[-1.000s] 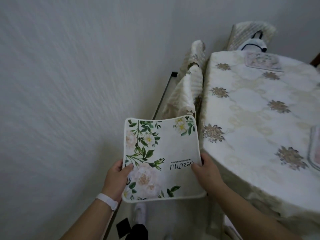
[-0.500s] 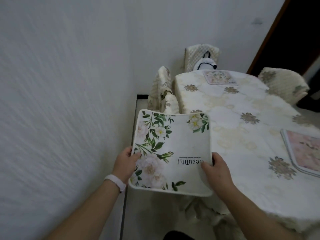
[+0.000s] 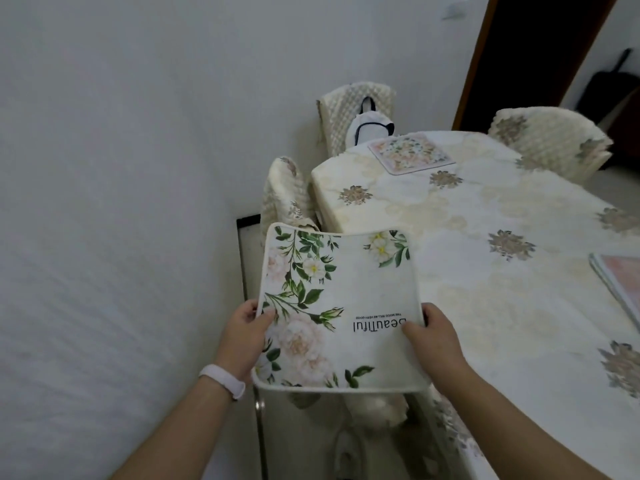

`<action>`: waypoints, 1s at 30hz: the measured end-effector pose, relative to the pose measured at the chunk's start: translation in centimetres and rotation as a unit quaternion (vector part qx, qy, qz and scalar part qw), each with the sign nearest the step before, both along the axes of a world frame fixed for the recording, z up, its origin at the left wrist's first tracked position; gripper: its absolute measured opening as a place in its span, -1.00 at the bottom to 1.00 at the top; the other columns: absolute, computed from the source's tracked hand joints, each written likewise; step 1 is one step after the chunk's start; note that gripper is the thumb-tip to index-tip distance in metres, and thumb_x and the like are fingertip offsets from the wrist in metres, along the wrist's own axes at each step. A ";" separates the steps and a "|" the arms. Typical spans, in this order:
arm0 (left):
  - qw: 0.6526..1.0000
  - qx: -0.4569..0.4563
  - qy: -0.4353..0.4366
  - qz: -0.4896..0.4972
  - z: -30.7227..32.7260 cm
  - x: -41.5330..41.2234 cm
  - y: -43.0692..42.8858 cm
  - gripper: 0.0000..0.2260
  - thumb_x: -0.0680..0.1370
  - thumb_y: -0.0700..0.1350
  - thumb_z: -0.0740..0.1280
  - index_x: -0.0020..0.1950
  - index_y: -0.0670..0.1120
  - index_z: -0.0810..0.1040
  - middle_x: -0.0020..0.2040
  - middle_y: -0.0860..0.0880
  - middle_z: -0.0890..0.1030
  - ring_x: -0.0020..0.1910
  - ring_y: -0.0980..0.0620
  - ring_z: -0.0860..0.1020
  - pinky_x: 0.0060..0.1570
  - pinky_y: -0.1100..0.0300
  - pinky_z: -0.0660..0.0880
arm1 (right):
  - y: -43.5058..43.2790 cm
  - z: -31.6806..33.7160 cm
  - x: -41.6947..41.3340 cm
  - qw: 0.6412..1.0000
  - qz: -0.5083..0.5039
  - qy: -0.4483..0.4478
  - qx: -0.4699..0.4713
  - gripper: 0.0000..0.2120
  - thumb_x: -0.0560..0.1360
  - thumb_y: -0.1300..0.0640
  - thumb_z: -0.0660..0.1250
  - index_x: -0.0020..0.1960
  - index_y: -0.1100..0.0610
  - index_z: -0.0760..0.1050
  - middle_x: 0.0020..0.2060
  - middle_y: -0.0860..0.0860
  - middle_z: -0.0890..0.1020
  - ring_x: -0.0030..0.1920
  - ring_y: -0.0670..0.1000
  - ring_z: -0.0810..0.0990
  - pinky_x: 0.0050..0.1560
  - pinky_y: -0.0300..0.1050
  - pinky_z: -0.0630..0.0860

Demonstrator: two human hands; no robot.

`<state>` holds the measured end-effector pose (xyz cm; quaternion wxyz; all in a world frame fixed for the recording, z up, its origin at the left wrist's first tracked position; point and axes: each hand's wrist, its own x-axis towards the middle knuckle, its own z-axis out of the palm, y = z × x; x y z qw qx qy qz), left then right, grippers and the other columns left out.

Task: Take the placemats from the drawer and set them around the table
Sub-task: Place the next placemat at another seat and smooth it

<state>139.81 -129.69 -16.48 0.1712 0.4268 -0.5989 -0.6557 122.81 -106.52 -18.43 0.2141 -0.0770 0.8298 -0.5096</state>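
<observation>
A square white placemat [image 3: 346, 299] printed with green leaves, pale flowers and the word "Beautiful" hangs level in the air just left of the table's near corner. My left hand [image 3: 246, 334] grips its left edge and my right hand [image 3: 433, 337] grips its right edge. The table [image 3: 485, 271] wears a cream cloth with brown flower medallions. A pink floral placemat [image 3: 410, 152] lies at the table's far end. Another pink placemat [image 3: 620, 285] lies at the right edge of the view, partly cut off.
A white wall runs close along the left. A cream-covered chair [image 3: 285, 192] is tucked between wall and table. Another chair [image 3: 356, 109] with a white bag stands at the far end, a third chair [image 3: 550, 140] at the far right. A dark doorway [image 3: 533, 53] lies beyond.
The view has lifted and swung, so more of the table, the far chairs and the doorway show. The placemat stays held in both hands, slightly closer to the table's corner.
</observation>
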 end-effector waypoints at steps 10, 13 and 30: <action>0.998 -0.028 -0.030 -0.053 1.4 -15.0 -9.6 -0.92 0.59 -0.19 0.33 0.02 -0.14 0.61 -0.09 -0.18 0.72 -0.11 -0.23 0.69 0.00 -0.24 0.59 | -7.2 1.2 -11.0 0.996 -0.077 -0.028 -0.036 -0.87 0.50 0.26 0.30 -0.05 0.04 0.47 -0.12 -0.04 0.61 -0.15 -0.05 0.57 -0.29 -0.13 0.42; 0.992 -0.026 -0.051 -0.115 0.1 -19.8 -9.8 -0.93 0.58 -0.21 0.35 0.00 -0.12 0.62 -0.06 -0.19 0.71 -0.07 -0.24 0.68 0.04 -0.23 0.58 | -6.6 -0.2 -12.7 0.991 -0.122 -0.045 -0.026 -0.88 0.50 0.25 0.28 -0.02 0.06 0.46 -0.11 -0.03 0.59 -0.15 -0.06 0.55 -0.30 -0.13 0.40; 0.911 -0.054 -0.076 -0.401 -8.3 -45.8 -22.6 -0.92 0.55 -0.11 0.40 -0.14 -0.03 0.65 -0.18 -0.18 0.60 -0.19 -0.10 0.52 -0.08 -0.05 0.49 | -15.7 -8.0 -21.9 0.929 -0.357 -0.094 0.038 -0.92 0.56 0.15 0.29 0.05 0.06 0.45 -0.10 -0.06 0.59 -0.12 -0.07 0.57 -0.30 -0.15 0.44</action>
